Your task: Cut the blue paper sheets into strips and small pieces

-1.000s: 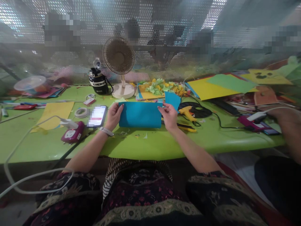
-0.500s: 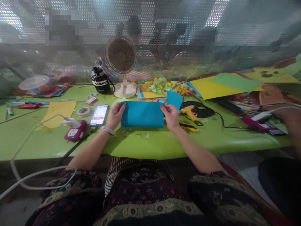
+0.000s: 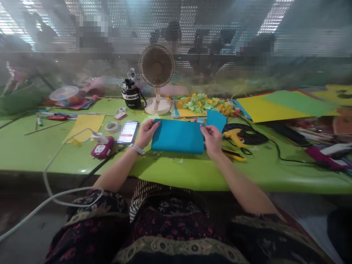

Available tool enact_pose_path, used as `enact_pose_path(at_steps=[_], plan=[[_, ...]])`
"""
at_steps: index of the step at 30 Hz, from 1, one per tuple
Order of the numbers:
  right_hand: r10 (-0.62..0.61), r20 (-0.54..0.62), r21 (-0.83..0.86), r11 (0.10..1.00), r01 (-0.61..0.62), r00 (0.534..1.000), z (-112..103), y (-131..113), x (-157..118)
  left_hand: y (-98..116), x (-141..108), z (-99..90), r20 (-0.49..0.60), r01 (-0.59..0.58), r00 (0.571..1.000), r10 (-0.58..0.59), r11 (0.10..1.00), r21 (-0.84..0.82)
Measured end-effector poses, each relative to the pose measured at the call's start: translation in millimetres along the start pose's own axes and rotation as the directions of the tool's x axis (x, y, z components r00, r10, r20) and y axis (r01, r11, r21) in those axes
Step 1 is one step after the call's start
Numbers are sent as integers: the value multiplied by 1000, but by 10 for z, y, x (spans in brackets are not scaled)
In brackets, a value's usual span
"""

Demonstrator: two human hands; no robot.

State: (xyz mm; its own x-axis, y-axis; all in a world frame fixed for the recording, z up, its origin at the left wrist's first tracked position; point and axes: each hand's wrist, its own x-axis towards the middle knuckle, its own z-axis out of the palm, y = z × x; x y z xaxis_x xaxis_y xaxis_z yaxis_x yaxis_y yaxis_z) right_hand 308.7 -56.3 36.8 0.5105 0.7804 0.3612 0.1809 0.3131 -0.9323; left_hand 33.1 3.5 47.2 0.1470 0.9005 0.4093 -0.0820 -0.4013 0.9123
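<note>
A folded teal-blue paper sheet point(image 3: 177, 136) lies flat on the green table point(image 3: 49, 157), held at its top edge by my left hand point(image 3: 147, 134) and at its right edge by my right hand point(image 3: 212, 141). Both hands pinch the paper between fingers and thumb. Just behind my right hand stands a smaller piece of the same blue paper point(image 3: 216, 120). A smartphone point(image 3: 128, 132) lies near my left hand, and a yellow glue gun point(image 3: 234, 137) lies to the right of my right hand.
Around the hands are a tape roll point(image 3: 111, 127), a pink device point(image 3: 102, 147) with a white cable, yellow paper point(image 3: 85, 128) and yellow-handled scissors point(image 3: 234, 156). Crumpled green and yellow paper point(image 3: 198, 104), a desk fan point(image 3: 156, 73) and a black bottle point(image 3: 131, 94) stand behind.
The whole scene has slid right in view as the head turned. My hands stay on the blue sheet, with no visible change in their grip.
</note>
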Motion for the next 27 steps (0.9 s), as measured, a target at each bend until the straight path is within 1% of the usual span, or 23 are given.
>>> enact_pose_path(at_steps=[4,8,13,18,21,23,25,26,27], plan=[[-1,-22,9,1000,1,1000,-1,16,16,44,15,-4,39,59,998,-57,996,-68],[-23,-29,-39,999,22,999,-7,31,25,67,10,2,50,124,992,-120,988,-90],[-28,-21,-90,996,26,999,-13,21,18,90,-3,-4,47,122,992,-119,991,-61],[-33,-24,-61,998,32,999,1,-1,6,84,-9,16,41,119,992,-118,992,-45],[-5,-22,-26,1000,4,1000,-7,4,9,86,-1,20,34,108,994,-106,993,-55],[26,17,-41,999,-25,1000,-24,24,19,101,25,-27,22,139,990,-138,990,-30],[62,99,-112,992,-51,993,-40,54,31,120,72,-132,54,245,967,-247,968,45],[77,153,-167,985,-51,985,-44,70,34,125,101,-202,106,334,933,-344,937,104],[89,208,-230,972,-40,974,-43,85,34,124,131,-277,168,417,880,-444,892,174]])
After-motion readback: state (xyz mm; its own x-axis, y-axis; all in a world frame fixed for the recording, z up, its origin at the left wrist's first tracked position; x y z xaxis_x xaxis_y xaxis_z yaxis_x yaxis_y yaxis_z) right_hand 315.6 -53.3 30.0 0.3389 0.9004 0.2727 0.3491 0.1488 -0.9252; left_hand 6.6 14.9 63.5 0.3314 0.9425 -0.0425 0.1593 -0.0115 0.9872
